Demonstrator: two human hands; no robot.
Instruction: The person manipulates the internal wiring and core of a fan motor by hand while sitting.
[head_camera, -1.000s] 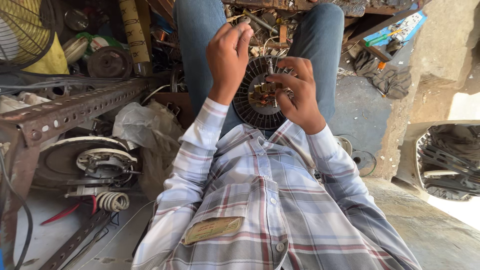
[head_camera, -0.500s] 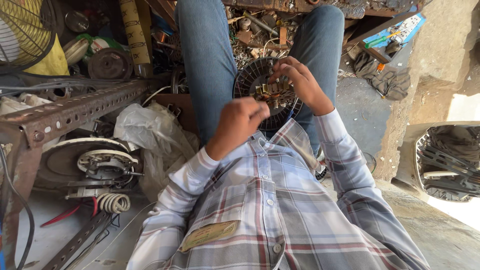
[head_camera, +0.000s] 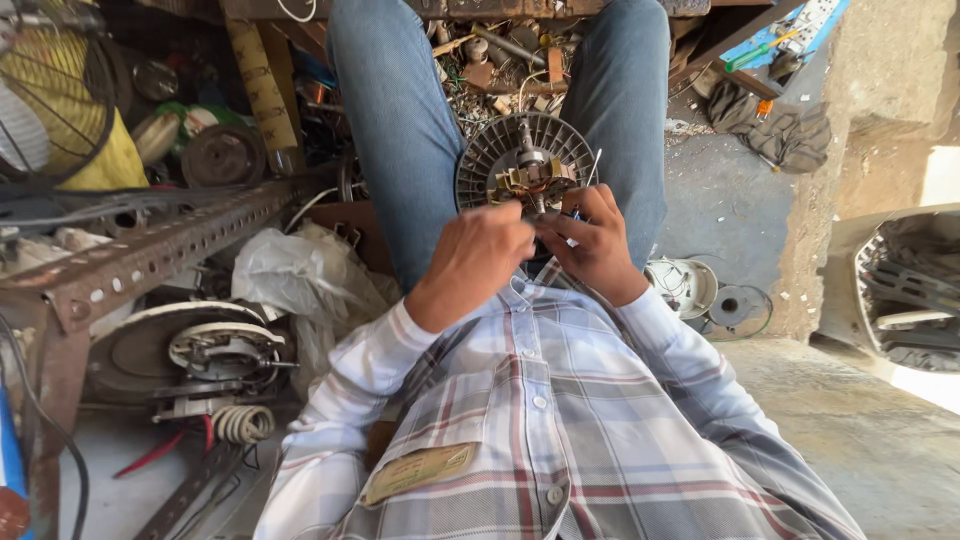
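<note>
— Looking down from the head view, we see our left hand (head_camera: 478, 258) and right hand (head_camera: 592, 243) meeting in the lap, right at the lower edge of the round finned motor part (head_camera: 525, 168). Where does that part sit for you?

— Between our two denim knees, at about twelve o'clock from the hands, its shaft pointing up towards us and copper-coloured windings round the middle. Our left hand is curled into a loose fist, fingers pinched together at the part's lower rim — what they pinch, we cannot tell.

— And the right?

— Closed too, fingers bent against the rim at about five o'clock of the part; something small and blue shows by the fingertips, too tiny to name.

— Round about us?

— At nine o'clock a rusty perforated angle bar (head_camera: 150, 255), below it a crumpled plastic bag (head_camera: 300, 275); at three o'clock a small white spool (head_camera: 683, 283) on the concrete floor.
</note>
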